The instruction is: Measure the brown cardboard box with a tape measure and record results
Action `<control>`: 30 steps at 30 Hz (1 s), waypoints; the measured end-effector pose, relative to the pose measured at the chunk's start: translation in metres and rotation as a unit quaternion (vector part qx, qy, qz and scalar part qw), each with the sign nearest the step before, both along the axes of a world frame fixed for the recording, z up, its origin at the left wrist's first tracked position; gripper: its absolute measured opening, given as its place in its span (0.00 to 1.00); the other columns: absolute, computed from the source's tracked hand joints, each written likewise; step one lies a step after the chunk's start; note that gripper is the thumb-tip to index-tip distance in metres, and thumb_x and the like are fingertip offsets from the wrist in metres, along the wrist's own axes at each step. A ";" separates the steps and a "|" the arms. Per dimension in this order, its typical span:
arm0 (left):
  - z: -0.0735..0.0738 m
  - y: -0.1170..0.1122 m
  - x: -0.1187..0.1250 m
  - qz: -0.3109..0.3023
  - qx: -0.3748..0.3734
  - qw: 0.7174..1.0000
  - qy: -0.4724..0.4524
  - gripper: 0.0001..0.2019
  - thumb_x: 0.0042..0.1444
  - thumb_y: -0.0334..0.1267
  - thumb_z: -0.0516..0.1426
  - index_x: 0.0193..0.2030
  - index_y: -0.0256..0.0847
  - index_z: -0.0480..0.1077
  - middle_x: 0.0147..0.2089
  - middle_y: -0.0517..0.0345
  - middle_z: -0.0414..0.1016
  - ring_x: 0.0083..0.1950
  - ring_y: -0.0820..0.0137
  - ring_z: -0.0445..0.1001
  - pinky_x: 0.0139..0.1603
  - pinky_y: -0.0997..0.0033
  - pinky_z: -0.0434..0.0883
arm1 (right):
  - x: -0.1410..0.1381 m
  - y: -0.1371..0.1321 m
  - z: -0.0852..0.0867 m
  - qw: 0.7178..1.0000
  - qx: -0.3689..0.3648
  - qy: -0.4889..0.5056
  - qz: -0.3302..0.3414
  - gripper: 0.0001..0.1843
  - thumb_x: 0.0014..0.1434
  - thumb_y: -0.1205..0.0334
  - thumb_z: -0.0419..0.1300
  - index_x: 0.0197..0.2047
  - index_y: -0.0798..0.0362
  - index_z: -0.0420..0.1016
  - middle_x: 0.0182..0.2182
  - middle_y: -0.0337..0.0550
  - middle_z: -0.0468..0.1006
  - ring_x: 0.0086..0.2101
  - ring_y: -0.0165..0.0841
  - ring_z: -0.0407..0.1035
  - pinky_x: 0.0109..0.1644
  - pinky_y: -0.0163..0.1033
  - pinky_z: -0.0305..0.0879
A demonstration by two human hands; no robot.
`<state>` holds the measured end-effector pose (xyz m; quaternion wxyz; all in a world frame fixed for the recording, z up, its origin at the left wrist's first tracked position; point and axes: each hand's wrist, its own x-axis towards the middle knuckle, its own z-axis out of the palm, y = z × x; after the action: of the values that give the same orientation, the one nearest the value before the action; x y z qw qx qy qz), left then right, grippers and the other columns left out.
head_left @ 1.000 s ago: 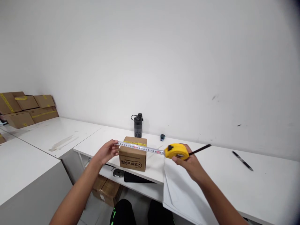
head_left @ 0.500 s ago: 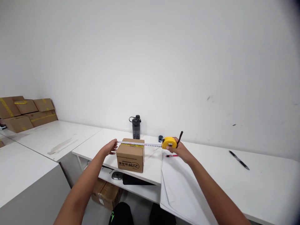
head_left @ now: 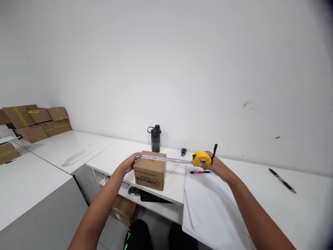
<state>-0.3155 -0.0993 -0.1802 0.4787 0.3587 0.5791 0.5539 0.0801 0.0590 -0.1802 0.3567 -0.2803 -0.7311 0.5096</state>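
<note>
A small cardboard box [head_left: 150, 172] with printed characters stands on the white desk [head_left: 307, 205]. My left hand [head_left: 129, 162] pinches the free end of a tape blade [head_left: 166, 159] at the box's left top edge. The blade runs level over the box top to the yellow tape measure case [head_left: 201, 158], which my right hand [head_left: 218, 168] grips beyond the box's right side. A black strap sticks up from the case. A red pen [head_left: 199, 172] lies on the desk just below the case.
A dark water bottle [head_left: 155, 138] and a small blue object [head_left: 183, 151] stand behind the box by the wall. White paper sheets [head_left: 210, 205] overhang the desk front. A black pen [head_left: 282, 180] lies far right. Cardboard boxes [head_left: 39, 121] are stacked far left.
Both hands shifted slightly right with the tape stretched over the box. The case moved from above the desk a second ago to level with the box top.
</note>
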 end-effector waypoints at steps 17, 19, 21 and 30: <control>-0.024 0.013 0.007 0.058 0.048 0.994 -0.074 0.18 0.51 0.41 0.64 0.46 0.37 0.70 0.39 0.52 0.77 0.35 0.67 0.76 0.37 0.70 0.73 | -0.082 -0.026 -0.021 0.997 0.001 0.052 0.061 0.25 0.48 0.52 0.69 0.46 0.48 0.65 0.39 0.40 0.73 0.38 0.35 0.69 0.42 0.41 0.67; -0.024 0.014 0.007 0.072 0.046 0.993 -0.078 0.17 0.50 0.40 0.64 0.45 0.37 0.69 0.37 0.53 0.77 0.34 0.68 0.76 0.36 0.71 0.73 | -0.105 -0.033 -0.021 0.995 0.012 0.078 0.063 0.25 0.48 0.53 0.69 0.45 0.49 0.64 0.40 0.40 0.72 0.40 0.36 0.68 0.45 0.42 0.67; -0.026 0.015 0.006 0.087 0.041 0.992 -0.075 0.18 0.50 0.40 0.65 0.46 0.37 0.68 0.36 0.53 0.77 0.33 0.68 0.76 0.35 0.71 0.73 | -0.122 -0.039 -0.022 0.994 0.013 0.091 0.056 0.25 0.48 0.52 0.69 0.45 0.48 0.64 0.40 0.40 0.72 0.41 0.36 0.68 0.47 0.43 0.66; -0.027 0.013 0.009 0.120 0.057 0.988 -0.074 0.24 0.46 0.40 0.68 0.49 0.36 0.69 0.37 0.51 0.78 0.33 0.69 0.77 0.38 0.71 0.72 | -0.126 -0.044 -0.023 0.996 0.020 0.078 0.047 0.25 0.48 0.52 0.68 0.46 0.48 0.64 0.42 0.41 0.72 0.43 0.37 0.68 0.49 0.45 0.66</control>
<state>-0.3067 -0.0858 -0.2070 0.4291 0.2711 0.5486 0.6644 -0.0459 0.0150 -0.2035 0.3939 -0.1983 -0.7232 0.5315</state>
